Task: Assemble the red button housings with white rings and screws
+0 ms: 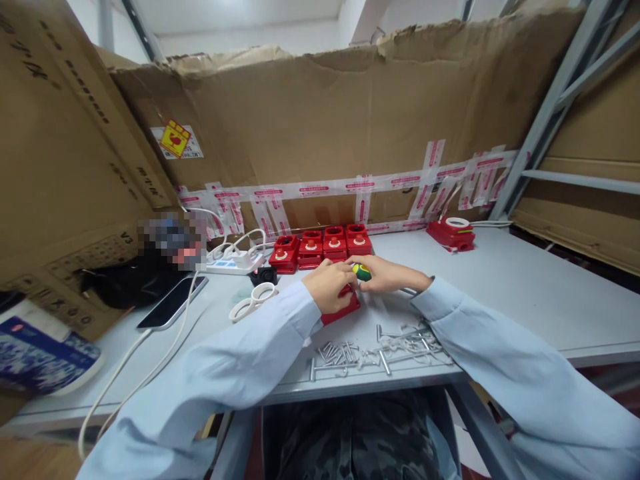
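Note:
My left hand [330, 285] is closed over a red plastic block [345, 308] that rests on the grey table [525, 293]. Right beside it, my right hand [385, 273] grips a screwdriver by its green and yellow handle [361, 271], held over the block. Both sleeves are light blue. The block's top is hidden under my fingers. A row of several similar red blocks [323, 248] stands just behind my hands.
Loose metal screws and clips [375, 350] lie near the table's front edge. White rings [253, 301], a phone [173, 302], a power strip [233, 265] and cables sit to the left. Another red block with a white ring [451, 233] stands at the back right. Taped cardboard walls surround the table.

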A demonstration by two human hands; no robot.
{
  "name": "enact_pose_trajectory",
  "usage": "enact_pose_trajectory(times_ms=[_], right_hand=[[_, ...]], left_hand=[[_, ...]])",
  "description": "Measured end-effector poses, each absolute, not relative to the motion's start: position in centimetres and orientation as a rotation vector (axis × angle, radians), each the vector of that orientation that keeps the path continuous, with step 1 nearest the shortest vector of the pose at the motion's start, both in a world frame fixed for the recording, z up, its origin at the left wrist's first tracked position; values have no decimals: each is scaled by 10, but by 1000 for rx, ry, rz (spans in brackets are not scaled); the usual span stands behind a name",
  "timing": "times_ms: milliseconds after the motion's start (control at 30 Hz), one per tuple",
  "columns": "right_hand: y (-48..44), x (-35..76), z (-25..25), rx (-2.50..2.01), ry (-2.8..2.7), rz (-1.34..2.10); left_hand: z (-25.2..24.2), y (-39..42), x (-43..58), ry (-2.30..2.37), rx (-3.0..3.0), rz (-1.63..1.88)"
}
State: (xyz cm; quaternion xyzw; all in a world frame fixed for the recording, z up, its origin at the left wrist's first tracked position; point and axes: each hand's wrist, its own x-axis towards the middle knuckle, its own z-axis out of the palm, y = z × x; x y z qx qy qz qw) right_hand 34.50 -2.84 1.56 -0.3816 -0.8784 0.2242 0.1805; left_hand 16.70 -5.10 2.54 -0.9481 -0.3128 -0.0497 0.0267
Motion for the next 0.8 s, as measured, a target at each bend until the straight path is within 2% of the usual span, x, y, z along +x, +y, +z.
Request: enact_pose_trajectory(times_ms=[200, 333, 567, 800], right_hand=[[-23, 347, 15, -883, -2517, 968], [-21, 343, 10, -900, -2445, 1031], [-19, 342, 6, -909, -2463, 922], [-27, 340, 6, -1051, -2441, 771]], left_hand=[[28, -61, 175, -1064, -2756, -148], [20, -63, 176, -1141, -2679, -220], [4, -61, 171, -1217, -2677, -381], [3, -56, 155, -1019, -2834, -432]])
